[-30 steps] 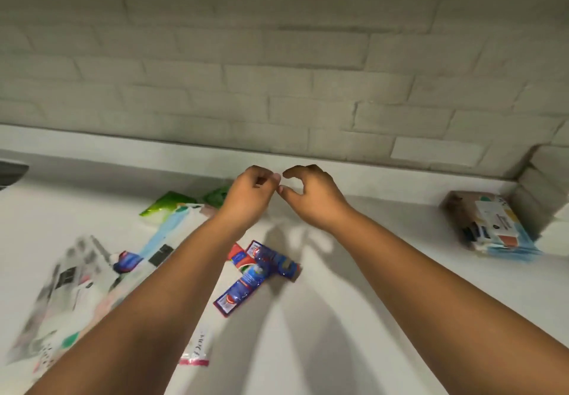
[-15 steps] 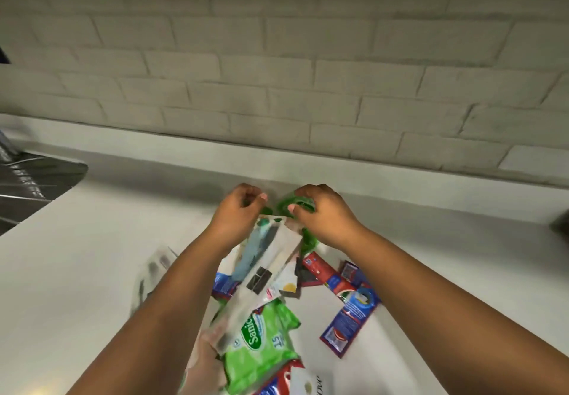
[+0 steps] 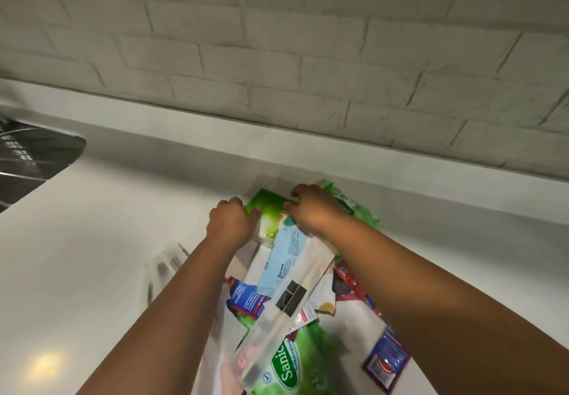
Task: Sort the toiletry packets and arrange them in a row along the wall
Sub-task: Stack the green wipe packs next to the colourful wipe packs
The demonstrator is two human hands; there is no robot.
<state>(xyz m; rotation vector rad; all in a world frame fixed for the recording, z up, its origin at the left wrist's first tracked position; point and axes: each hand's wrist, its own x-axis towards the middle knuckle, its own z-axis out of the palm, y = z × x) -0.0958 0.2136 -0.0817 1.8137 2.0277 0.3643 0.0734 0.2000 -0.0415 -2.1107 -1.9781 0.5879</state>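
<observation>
Both hands are on the green packet (image 3: pixel 268 209) at the back of the desk (image 3: pixel 92 256), close under the wall (image 3: pixel 277 55). The left hand (image 3: pixel 229 225) grips its left edge, fingers curled on it; the right hand (image 3: pixel 311 209) pinches its right side. Its long axis runs from the wall toward the person. A white-and-blue pack (image 3: pixel 289 274) overlaps its near end, angled down-left over the pile.

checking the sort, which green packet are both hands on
The plain green packet nearest the wall, between the left hand and right hand. The Sanic-labelled green pack lies untouched at the near edge.
</observation>
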